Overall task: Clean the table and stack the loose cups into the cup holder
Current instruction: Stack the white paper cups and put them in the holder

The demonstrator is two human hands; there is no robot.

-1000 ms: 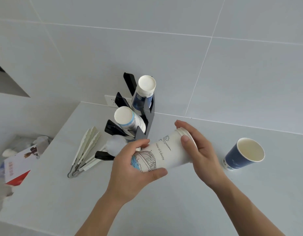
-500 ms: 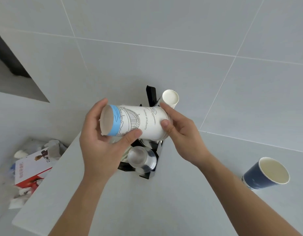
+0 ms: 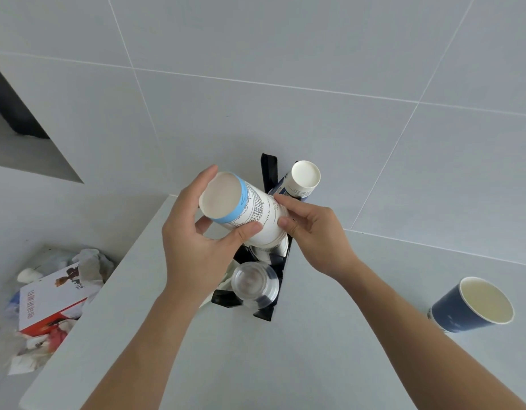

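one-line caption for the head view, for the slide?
Both hands seat a white printed cup into the black cup holder; blue cup waits on table.

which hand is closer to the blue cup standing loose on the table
Right. The right hand grips the white cup's far end, on the blue cup's side; the left hand holds its base end, farther away.
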